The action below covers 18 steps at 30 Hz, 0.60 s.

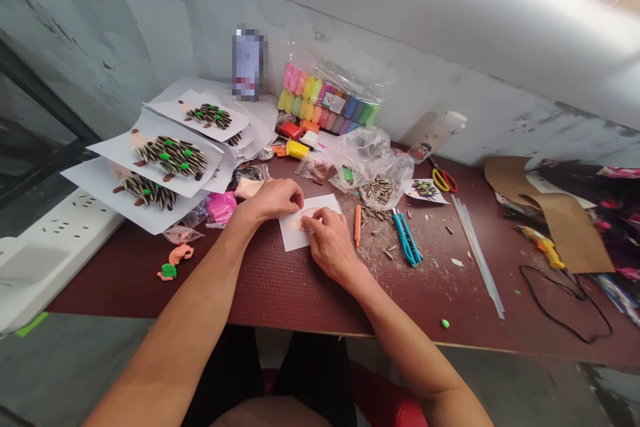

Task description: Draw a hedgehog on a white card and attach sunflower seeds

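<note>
Small white rectangular paper card (296,235) lying beneath curled left hand (276,200) and curled right hand (329,244), fingertips (314,217) pressing on it.

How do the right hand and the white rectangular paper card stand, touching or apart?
Touching. The head view shows the right hand lying over the white rectangular paper card, with its fingers resting on the card's surface.

White card (295,237) with a peach patch (faint) on the maroon, dimpled surface (280,293); at twelve o'clock, clay bars (320,103) in pink, yellow, blue, green.
</note>
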Each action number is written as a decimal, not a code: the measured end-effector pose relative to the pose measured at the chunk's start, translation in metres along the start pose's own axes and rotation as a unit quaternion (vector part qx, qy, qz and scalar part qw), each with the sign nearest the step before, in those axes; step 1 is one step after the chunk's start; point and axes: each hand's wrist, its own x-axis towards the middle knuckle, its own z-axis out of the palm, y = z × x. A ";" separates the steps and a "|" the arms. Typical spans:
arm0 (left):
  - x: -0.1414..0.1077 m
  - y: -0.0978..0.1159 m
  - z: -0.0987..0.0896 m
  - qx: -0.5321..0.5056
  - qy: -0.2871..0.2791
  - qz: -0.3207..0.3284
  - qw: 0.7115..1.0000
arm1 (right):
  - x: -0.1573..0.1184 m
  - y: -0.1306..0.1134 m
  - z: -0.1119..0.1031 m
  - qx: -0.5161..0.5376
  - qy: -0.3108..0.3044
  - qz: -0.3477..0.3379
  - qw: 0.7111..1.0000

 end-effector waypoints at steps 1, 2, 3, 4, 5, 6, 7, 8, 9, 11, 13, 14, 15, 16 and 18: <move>0.000 0.000 0.000 0.001 0.000 0.000 1.000 | 0.000 0.000 -0.001 0.000 0.002 0.001 1.000; 0.000 0.000 0.000 0.002 0.001 0.000 1.000 | 0.000 0.001 -0.001 0.000 0.003 -0.001 1.000; 0.000 0.000 0.000 0.002 0.001 -0.001 1.000 | 0.001 0.001 -0.001 0.001 0.002 -0.004 1.000; 0.000 0.001 0.000 0.002 0.000 -0.001 1.000 | 0.001 0.000 -0.001 0.001 0.000 -0.009 1.000; 0.000 0.001 0.000 0.001 0.000 -0.001 1.000 | 0.001 0.000 -0.001 0.000 -0.002 -0.013 1.000; 0.000 0.001 0.000 0.000 0.001 -0.002 1.000 | 0.001 0.000 -0.001 -0.004 -0.005 -0.016 1.000; 0.000 0.001 0.000 -0.001 0.001 -0.003 1.000 | 0.001 -0.001 0.000 -0.011 -0.009 -0.018 1.000; 0.000 0.001 0.000 -0.001 0.002 -0.003 1.000 | 0.002 -0.001 0.000 -0.020 -0.012 -0.017 1.000; 0.000 0.001 0.001 -0.001 0.003 -0.003 1.000 | 0.002 -0.001 0.001 -0.031 -0.014 -0.016 0.999; 0.000 0.001 0.001 0.001 0.006 -0.003 1.000 | 0.003 -0.001 0.002 -0.051 -0.015 -0.015 0.998; 0.000 0.001 0.001 0.001 0.008 -0.002 1.000 | 0.003 -0.001 0.003 -0.062 -0.008 -0.016 0.998; 0.000 0.000 0.001 0.000 0.008 -0.002 1.000 | 0.003 0.000 0.004 -0.063 -0.003 -0.017 0.998; 0.000 0.000 0.001 -0.002 0.007 -0.001 1.000 | 0.003 0.001 0.004 -0.060 0.003 -0.019 0.998; 0.000 0.001 0.001 -0.004 0.005 -0.001 1.000 | 0.003 0.002 0.004 -0.055 0.009 -0.020 0.998; 0.000 0.001 0.000 -0.005 0.001 -0.002 1.000 | 0.002 0.005 0.003 -0.040 0.023 -0.019 0.999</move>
